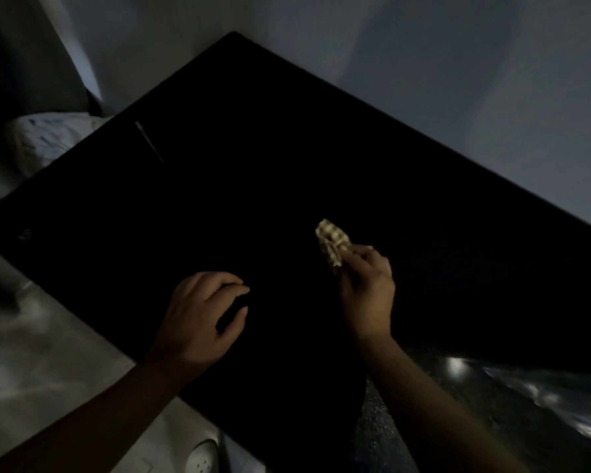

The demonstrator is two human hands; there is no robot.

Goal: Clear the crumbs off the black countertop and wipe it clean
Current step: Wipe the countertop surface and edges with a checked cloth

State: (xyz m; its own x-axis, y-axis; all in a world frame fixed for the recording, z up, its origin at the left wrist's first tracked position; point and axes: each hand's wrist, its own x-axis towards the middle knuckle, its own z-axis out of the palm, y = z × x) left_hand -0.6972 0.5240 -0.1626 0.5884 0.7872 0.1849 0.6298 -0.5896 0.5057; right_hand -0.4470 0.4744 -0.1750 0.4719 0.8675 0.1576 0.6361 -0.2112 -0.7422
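The black countertop [287,158] fills the middle of the dim view, running from the far left corner to the right edge. My right hand [367,288] is over its near middle, fingers pinched on a small crumpled checked cloth [331,242] that sticks up and to the left. My left hand [202,319] rests on the counter's near edge, fingers curled with a gap to the thumb, holding nothing that I can see. It is too dark to make out crumbs on the surface.
A pale wall [458,80] runs behind the counter. A white patterned bundle [48,138] lies at the far left. Grey floor [48,353] shows at lower left, with a white perforated shoe [203,457] at the bottom. A shiny dark speckled surface [526,397] lies at lower right.
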